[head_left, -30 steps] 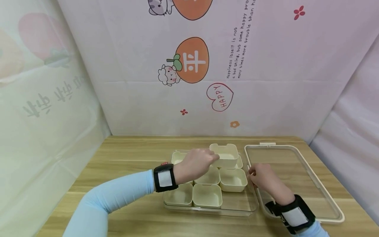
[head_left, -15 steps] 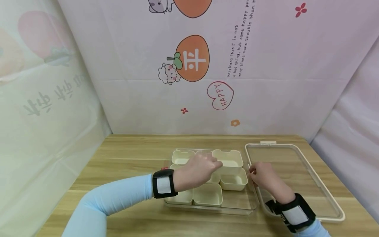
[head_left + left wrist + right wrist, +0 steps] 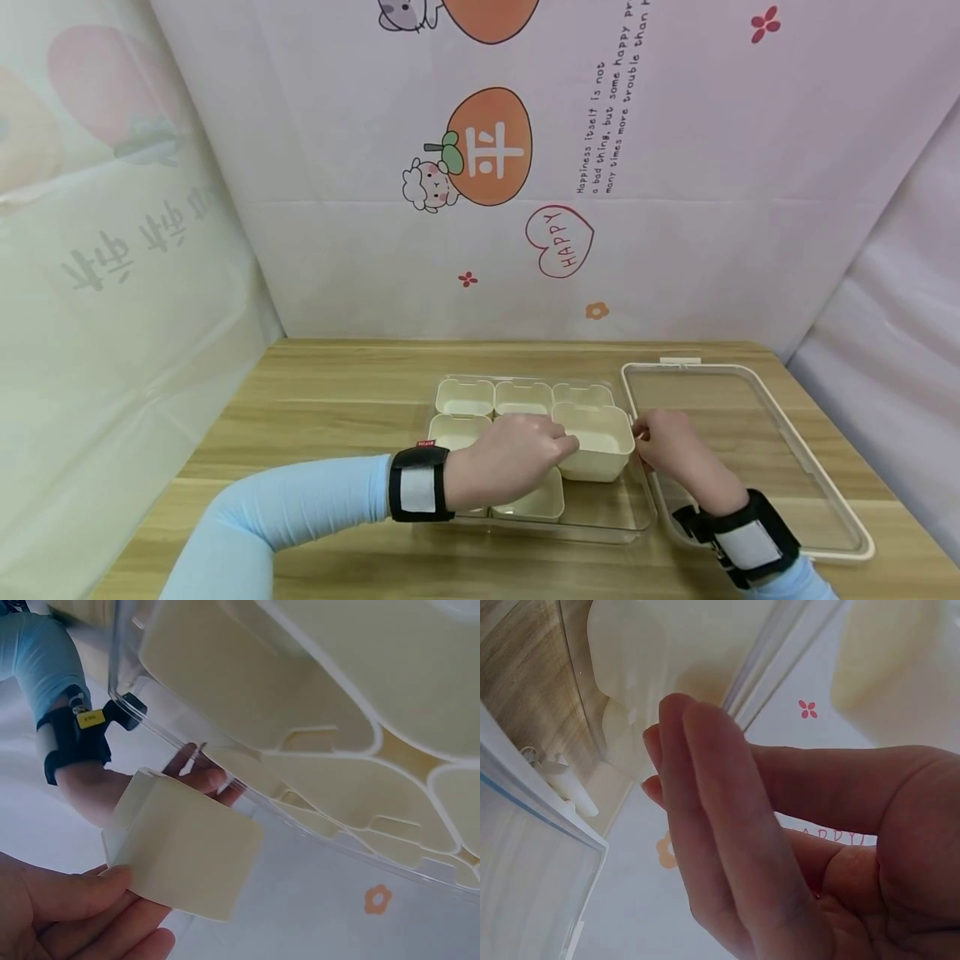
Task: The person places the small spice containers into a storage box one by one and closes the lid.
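Note:
My left hand pinches a small cream open-topped box by its left side, with the thumb and fingers on its wall in the left wrist view. The box is raised over the right part of a clear plastic container, hiding what lies under it. Several similar cream boxes stand in rows inside that container; my left hand covers some of them. At the container's right wall, my right hand grips the rim between thumb and fingers, as the left wrist view also shows.
A clear lid with a white frame lies on the wooden table to the right, close beside the container, beneath my right forearm. Printed cloth hangs behind the table and at both sides.
My left hand has brought the held cream box down and nearer to me, from over the back right of the container to farther forward. The right hand has kept its place at the rim.

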{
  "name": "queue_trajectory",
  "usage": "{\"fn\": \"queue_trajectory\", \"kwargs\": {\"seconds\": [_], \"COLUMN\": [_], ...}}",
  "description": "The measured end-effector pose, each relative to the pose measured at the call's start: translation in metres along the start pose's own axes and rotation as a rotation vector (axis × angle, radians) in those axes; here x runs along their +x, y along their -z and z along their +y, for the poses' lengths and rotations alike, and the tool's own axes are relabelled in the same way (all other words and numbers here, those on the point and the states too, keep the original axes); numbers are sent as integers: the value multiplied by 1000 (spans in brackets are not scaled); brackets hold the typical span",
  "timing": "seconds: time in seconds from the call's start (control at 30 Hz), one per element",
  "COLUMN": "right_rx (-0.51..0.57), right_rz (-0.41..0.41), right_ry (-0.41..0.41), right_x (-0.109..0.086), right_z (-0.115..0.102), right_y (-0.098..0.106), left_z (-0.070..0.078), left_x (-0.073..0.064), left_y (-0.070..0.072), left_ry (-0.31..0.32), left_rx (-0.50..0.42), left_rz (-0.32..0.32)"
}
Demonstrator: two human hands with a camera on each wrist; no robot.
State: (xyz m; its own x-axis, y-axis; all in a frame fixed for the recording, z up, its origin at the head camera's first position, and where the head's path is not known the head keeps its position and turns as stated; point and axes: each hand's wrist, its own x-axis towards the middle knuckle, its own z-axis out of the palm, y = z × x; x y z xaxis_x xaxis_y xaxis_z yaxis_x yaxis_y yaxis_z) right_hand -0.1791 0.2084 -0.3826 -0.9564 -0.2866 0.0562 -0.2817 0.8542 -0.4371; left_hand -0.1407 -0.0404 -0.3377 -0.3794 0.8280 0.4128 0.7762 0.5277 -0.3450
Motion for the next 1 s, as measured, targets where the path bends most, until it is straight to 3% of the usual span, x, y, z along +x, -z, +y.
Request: {"fn": "queue_trajectory", "kwargs": {"seconds": [0.33,0.6,1.0], "right_rx": [-37,-47,-41], "right_rz": [15,14,26], "right_ry": [21,23,26], "right_x": [1,3,2], "right_z": [0,1,2], "right_y": [2,2,3], "left_z": [13,24,33], "left_x": [0,1,0], "left_y": [1,4,1], "left_ry": [-52,-66,-97], "left_rx": [48,54,67], "left_rz": [23,-59,-61]}}
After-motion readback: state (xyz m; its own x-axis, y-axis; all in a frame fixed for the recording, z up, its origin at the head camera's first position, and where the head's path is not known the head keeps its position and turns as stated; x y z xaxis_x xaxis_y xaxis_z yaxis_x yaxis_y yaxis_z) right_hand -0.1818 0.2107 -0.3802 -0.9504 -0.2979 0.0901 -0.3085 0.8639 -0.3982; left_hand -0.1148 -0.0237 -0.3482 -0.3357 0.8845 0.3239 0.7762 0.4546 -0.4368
